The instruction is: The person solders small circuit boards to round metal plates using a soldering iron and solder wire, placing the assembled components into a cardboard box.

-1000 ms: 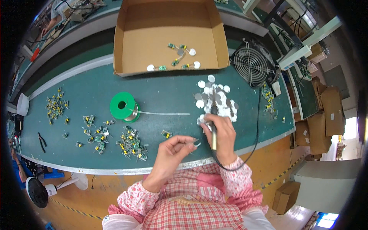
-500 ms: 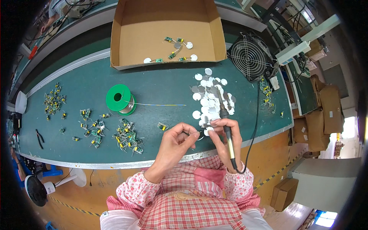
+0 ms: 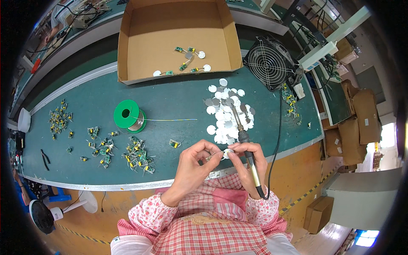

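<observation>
My left hand point(image 3: 193, 166) is closed in a pinch on what looks like a small circuit board, mostly hidden by the fingers. Between thumb and finger my right hand point(image 3: 250, 163) grips a white round disc point(image 3: 227, 153), which meets the left fingertips. The same hand also keeps hold of a soldering iron point(image 3: 250, 161), its tip slanting away over a pile of white and grey discs point(image 3: 221, 114). One loose circuit board point(image 3: 174, 143) lies just beyond my left hand. A green spool of solder wire point(image 3: 126, 114) stands farther left, its strand stretching right.
An open cardboard box point(image 3: 178, 25) at the back holds several boards joined to discs. A black fan point(image 3: 270, 63) stands right of it, near more boards point(image 3: 290, 102). Board clusters point(image 3: 138, 155) and pliers point(image 3: 45, 160) lie left. The iron's cable point(image 3: 279, 123) crosses the table's right part.
The right hand's disc has moved left and nearer me, up against the left fingertips. The view has shifted slightly, and both hands are now closer together.
</observation>
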A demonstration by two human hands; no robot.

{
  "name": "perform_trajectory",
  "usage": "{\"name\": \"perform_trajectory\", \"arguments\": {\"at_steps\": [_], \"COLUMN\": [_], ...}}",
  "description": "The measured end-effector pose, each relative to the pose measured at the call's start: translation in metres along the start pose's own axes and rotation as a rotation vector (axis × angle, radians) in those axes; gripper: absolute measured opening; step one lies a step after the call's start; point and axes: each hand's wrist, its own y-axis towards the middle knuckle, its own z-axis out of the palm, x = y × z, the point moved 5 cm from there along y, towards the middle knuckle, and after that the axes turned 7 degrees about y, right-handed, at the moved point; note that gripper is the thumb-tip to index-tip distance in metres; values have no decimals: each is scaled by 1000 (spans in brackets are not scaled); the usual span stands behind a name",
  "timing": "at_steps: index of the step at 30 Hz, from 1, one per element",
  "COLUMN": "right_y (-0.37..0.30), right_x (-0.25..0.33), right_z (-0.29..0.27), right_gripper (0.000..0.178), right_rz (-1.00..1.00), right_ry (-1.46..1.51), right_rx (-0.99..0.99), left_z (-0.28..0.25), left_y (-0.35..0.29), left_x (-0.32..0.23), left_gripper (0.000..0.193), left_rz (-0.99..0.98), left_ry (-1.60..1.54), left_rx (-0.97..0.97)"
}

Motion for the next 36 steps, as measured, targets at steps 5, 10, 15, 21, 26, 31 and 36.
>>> {"name": "perform_trajectory", "arguments": {"at_steps": [5, 10, 15, 21, 26, 31, 36], "right_y": [2, 5, 7, 15, 11, 7, 13], "right_x": [3, 4, 4, 28, 51, 41, 38], "right_z": [3, 2, 6, 11, 9, 7, 14], "right_gripper": [20, 19, 18, 41, 31, 10, 11], "right_rz": [-10, -16, -25, -405, -504, -302, -260], "right_ry": [-28, -72, -97, -525, -600, -90, -42], "right_rx": [1, 31, 52, 28, 8, -50, 0], "left_z": [-3, -5, -5, -11, -27, -34, -36], "left_y": [1, 4, 4, 9, 23, 28, 29], "left_x": [0, 2, 10, 3, -3, -6, -5], "left_gripper": [10, 12, 11, 11, 12, 12, 13], "left_rz": [36, 21, -9, -211, -143, -133, -142], "left_ry": [77, 88, 0, -273, -363, -392, -412], "left_rx": [-48, -37, -41, -78, -247, -281, -295]}}
